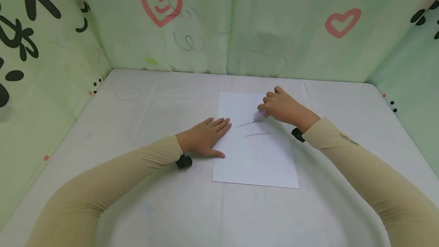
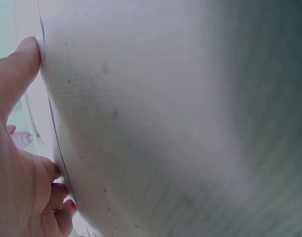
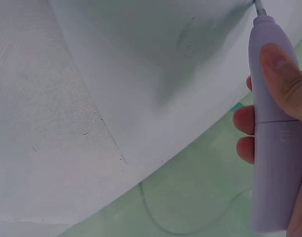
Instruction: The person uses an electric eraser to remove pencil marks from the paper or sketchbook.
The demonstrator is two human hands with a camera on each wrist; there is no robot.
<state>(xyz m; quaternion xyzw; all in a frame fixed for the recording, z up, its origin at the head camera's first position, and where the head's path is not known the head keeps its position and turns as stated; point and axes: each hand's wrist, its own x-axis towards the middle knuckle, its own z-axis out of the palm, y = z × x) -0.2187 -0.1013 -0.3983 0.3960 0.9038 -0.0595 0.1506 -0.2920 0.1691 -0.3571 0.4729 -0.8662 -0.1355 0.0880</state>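
Note:
A sheet of white paper point(image 1: 255, 165) lies on the table with two short grey strokes point(image 1: 257, 134) near its middle. My left hand point(image 1: 207, 137) rests flat at the paper's left edge, fingers spread and thumb on the sheet. Over the upper right of the paper, my right hand point(image 1: 286, 108) grips a lavender electric eraser point(image 3: 279, 173), thumb along its side and fingers wrapped around its body. The eraser's narrow tip point(image 1: 253, 121) points down at the right end of the upper stroke. In the left wrist view, the eraser point(image 2: 22, 139) shows beyond the left hand.
A white cloth covers the table point(image 1: 164, 209). Pale green curtains point(image 1: 205, 48) with red hearts and black markings stand along the back and both sides. Each wrist carries a small black device, such as the left one point(image 1: 184, 162).

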